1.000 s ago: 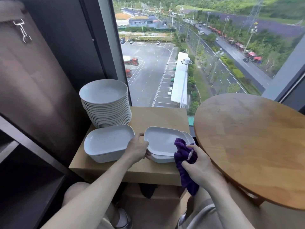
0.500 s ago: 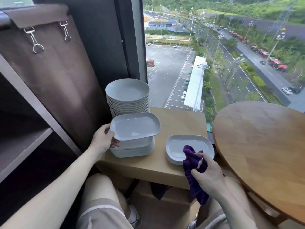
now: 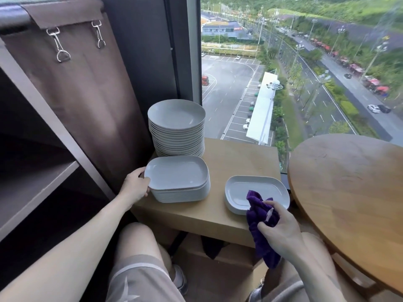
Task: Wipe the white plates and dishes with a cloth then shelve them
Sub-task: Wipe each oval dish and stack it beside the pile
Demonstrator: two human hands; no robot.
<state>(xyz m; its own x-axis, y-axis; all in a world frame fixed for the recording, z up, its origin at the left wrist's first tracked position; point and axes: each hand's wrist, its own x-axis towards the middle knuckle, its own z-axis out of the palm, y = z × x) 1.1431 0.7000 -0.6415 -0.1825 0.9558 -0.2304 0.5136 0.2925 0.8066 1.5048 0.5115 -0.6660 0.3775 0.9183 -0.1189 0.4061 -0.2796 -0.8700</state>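
**Left hand on the top dish, cloth bunched in the right**

At the left front corner of the low wooden table [image 3: 235,162], the left hand [image 3: 136,184] grips the left rim of the top dish [image 3: 177,176], which lies on the dish stack [image 3: 183,194]. The round plates [image 3: 177,127] are piled at the table's back left. The table's middle is bare wood. At its right front edge sits a lone dish [image 3: 250,190]. The right hand [image 3: 281,227] clutches the purple cloth [image 3: 260,216], which overlaps that dish's near rim.

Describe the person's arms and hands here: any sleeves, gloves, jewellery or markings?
Both forearms are bare to the frame edge, with no sleeves showing. The left hand and right hand wear no gloves, and no rings, watch or bracelet are visible. The shorts are beige with a white stripe and star.
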